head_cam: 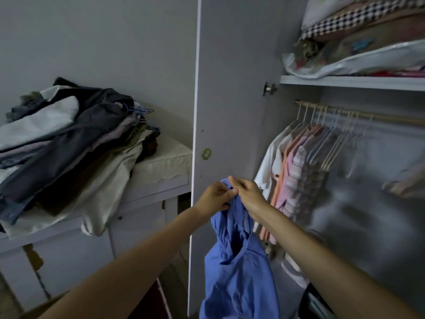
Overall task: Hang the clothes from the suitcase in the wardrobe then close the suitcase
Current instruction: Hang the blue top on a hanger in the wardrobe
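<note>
Grey walls and dim light frame the scene. At the left, a worktop (165, 157) with a pale cover carries a heaped pile of clothes (69, 139), some with blue hangers poking out. Just right of it stands the open wardrobe door (230, 100). In front of the door, the left hand (213, 196) and right hand (248, 194) meet, both pinching the top of a blue garment (239, 272); its upper edge is bunched between their fingers (231, 192) while the rest hangs straight down below the wrists. Further right, the rail (368, 115) holds hung shirts (296, 171) and bare hangers, beneath a shelf (349, 82) stacked with bedding.
</note>
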